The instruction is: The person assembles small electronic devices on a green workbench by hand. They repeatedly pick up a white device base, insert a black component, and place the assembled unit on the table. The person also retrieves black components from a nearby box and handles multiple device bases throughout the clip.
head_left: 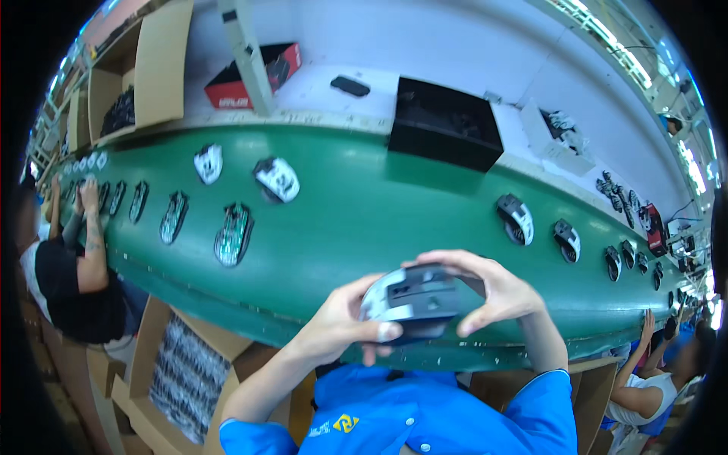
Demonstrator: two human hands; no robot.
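Note:
A partly black, partly white computer mouse (425, 296) is held tilted above the near side of the green belt. My left hand (337, 322) is closed round its left end, thumb pressed on the near face. My right hand (497, 292) arches over the other end, its fingers at the mouse's far upper edge. The right thumb stands a little apart from the mouse. Farther out on the belt lie two white-and-black mouse shells (277, 180) and, nearer, mouse bases with green circuit boards (233, 234).
More black-and-white mice (516, 220) line the belt (356, 220) to the right. A black box (446, 125) and a red box (227, 89) stand beyond it. An open carton (144, 379) of parts is at lower left. Co-workers (72, 280) sit at both sides.

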